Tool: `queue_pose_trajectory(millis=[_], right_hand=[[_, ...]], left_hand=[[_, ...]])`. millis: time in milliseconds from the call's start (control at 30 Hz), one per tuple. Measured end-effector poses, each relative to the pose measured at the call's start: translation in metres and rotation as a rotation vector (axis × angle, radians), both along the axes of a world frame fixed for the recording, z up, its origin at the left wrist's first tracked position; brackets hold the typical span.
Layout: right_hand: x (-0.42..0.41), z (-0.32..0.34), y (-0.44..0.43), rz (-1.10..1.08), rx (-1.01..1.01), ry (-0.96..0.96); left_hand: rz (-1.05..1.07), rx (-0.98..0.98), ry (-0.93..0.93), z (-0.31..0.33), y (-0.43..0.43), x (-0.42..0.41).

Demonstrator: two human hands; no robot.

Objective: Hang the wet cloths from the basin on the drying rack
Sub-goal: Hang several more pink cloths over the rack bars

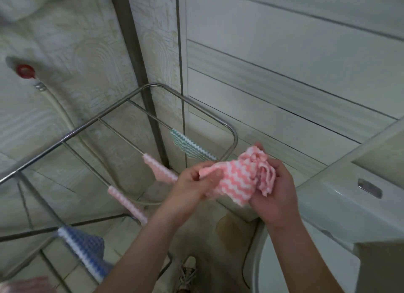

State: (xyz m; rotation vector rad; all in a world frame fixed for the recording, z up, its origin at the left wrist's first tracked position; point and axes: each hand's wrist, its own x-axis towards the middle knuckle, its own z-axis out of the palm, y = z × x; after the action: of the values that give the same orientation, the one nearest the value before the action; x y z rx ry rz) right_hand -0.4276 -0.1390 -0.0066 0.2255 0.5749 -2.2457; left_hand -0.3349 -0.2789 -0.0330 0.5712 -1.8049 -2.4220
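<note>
A pink-and-white zigzag cloth (237, 176) is bunched above the near right corner of the steel drying rack (232, 129). Green (189, 145), two pink (160, 168) (127, 203) and blue (84, 251) cloths hang on its bars, towards their right ends. The white basin (341, 196) stands right of the rack.

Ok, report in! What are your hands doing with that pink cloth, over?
Both hands gripping pink cloth, bunched, unfolding it. Not on rack yet. Four cloths already hung. Nothing in the way.
</note>
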Motion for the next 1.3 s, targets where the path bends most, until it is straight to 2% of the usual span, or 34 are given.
queue_pose_trajectory(millis=[67,200,367,500,633,700,800,933,1000,1067,1133,1233,1300], right_hand=[[0.008,0.003,0.007,0.016,-0.037,0.023],[0.024,0.004,0.022,0.024,0.003,0.058],[0.036,0.009,0.042,0.086,0.309,0.191],[0.050,0.027,0.055,0.022,0.556,0.510],[0.076,0.062,0.051,0.259,0.737,1.074],[0.089,0.067,0.039,0.340,0.825,1.264],[0.101,0.066,0.024,0.176,0.971,1.391],[0.107,0.064,0.023,0.192,0.827,1.249],[0.107,0.062,0.025,0.208,0.725,1.071],[0.106,0.058,0.024,0.216,0.585,0.816],[0.106,0.057,0.023,0.222,0.483,0.658],[0.111,0.054,0.020,0.248,0.442,0.593],[0.113,0.052,0.018,0.236,0.570,0.643]], left_hand=[[0.099,0.048,-0.002,0.004,0.001,0.010],[0.234,-0.142,0.049,0.026,0.007,0.028],[0.323,-0.401,0.167,0.059,0.013,0.045],[0.302,-0.545,0.204,0.085,0.018,0.057],[0.257,-0.724,0.193,0.090,0.026,0.061],[0.203,-0.689,0.179,0.087,0.028,0.062],[0.108,-0.515,0.129,0.090,0.026,0.069],[-0.102,-0.418,0.078,0.098,0.014,0.091],[-0.182,-0.371,0.063,0.102,0.005,0.101],[-0.217,-0.341,0.049,0.106,-0.005,0.111],[-0.242,-0.357,0.032,0.110,-0.014,0.119],[-0.264,-0.455,-0.007,0.117,-0.024,0.131],[-0.217,-0.540,-0.004,0.123,-0.025,0.136]])
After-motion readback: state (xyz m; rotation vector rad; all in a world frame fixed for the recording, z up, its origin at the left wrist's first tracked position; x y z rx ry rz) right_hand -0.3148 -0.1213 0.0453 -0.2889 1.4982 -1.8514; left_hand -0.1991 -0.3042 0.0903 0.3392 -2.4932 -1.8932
